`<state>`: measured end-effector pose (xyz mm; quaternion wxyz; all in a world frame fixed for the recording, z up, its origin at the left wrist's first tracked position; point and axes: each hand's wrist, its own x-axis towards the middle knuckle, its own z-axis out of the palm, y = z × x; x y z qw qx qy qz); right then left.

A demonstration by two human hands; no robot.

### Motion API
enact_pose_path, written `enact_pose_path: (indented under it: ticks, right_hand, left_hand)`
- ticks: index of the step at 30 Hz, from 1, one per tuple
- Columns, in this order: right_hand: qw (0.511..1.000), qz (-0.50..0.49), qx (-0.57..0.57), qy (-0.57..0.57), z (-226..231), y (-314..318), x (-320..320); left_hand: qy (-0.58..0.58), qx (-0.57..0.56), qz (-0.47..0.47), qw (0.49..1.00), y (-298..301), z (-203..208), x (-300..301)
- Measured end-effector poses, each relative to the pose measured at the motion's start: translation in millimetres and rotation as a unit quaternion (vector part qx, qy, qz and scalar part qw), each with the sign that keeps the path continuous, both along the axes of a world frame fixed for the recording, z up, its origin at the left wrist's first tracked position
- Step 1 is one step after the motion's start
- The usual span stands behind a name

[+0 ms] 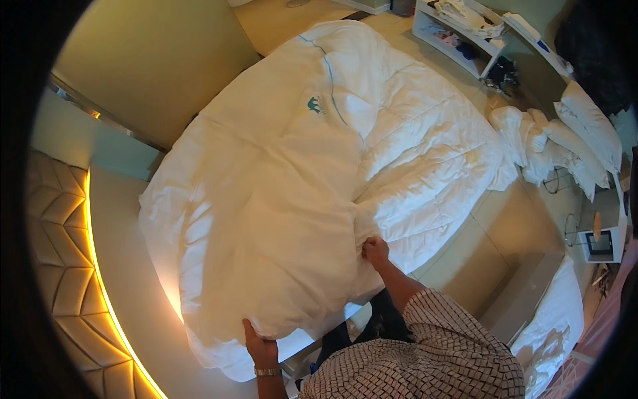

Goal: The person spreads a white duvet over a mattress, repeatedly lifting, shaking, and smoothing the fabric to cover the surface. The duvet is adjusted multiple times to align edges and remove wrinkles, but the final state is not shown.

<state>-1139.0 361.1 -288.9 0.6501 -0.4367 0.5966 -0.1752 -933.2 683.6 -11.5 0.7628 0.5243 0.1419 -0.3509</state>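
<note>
A white duvet cover (266, 173) with a thin blue line and a small teal emblem lies over the bed. To its right a puffy quilted white duvet (432, 153) shows uncovered, bunched in folds. My right hand (377, 251) is closed in a fist on the cover's edge, where it meets the duvet. At the near edge of the bed, my left hand (260, 346), with a watch on its wrist, grips the cover's near edge. Its thumb lies on top, while its other fingers are mostly hidden by the fabric.
A padded headboard (70, 266) with a glowing light strip stands at the left. White pillows (585, 126) and bedding are heaped on the right, near a low white shelf (458, 46). A grey bench-like piece (518, 299) stands at the lower right beside more white bedding (555, 326).
</note>
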Motion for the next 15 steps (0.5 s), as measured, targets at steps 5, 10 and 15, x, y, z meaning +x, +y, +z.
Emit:
enact_pose_path:
  ticks: [5,10,15]
  right_hand:
    - [0.977,0.083,0.137,-0.138,19.5,5.4,116.5]
    - [0.95,0.18,0.196,-0.163,59.8,73.5,136.2]
    - [0.946,0.239,0.201,-0.089,60.9,57.9,-5.9]
  left_hand:
    - [0.043,0.022,0.026,0.998,-15.9,7.9,-25.0]
    - [0.049,0.019,0.039,0.998,3.2,-22.4,-14.6]
    - [0.019,0.038,0.041,0.998,23.8,-55.4,12.6]
